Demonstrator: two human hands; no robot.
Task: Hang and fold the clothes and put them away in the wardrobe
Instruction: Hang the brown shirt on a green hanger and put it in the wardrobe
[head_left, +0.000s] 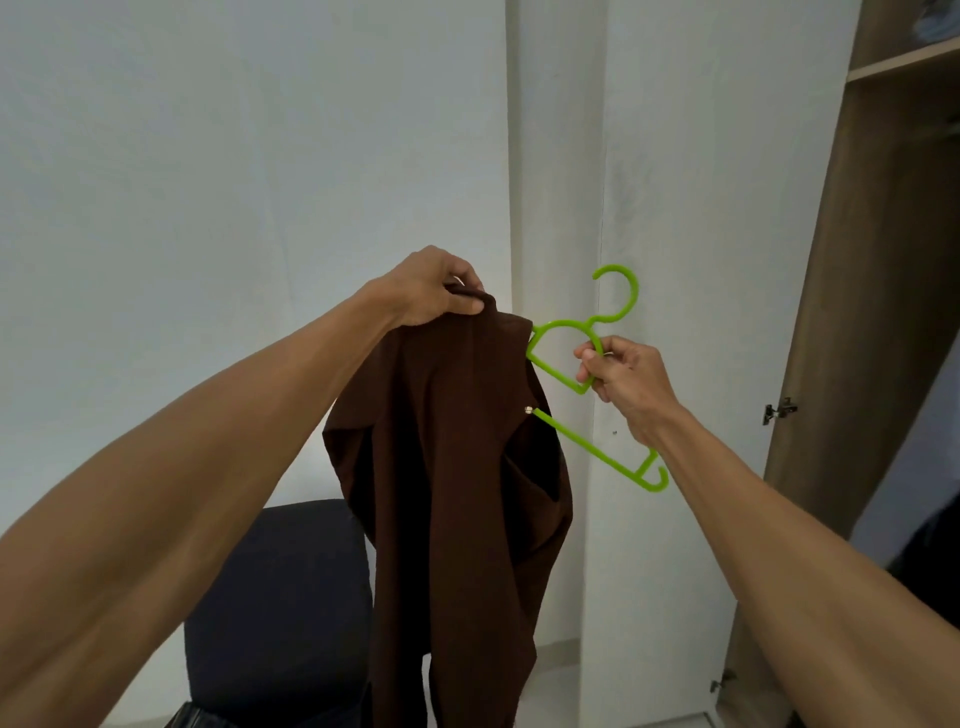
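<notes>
A dark chair (280, 597) is seen below the brown garment (452, 467), the wardrobe (883, 260) right of it. The garment's top is pinched by the left hand (436, 288); the green hanger (592, 447), 1 arm inside, is gripped by the right hand (618, 374).

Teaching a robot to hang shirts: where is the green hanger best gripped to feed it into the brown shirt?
Grip the green plastic hanger at its arched neck below the hook, from the right, where the right hand pinches it: its other end is inside the brown shirt.

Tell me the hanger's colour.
Bright green; the hanger shows in the head view, gripped by the right hand.
</notes>
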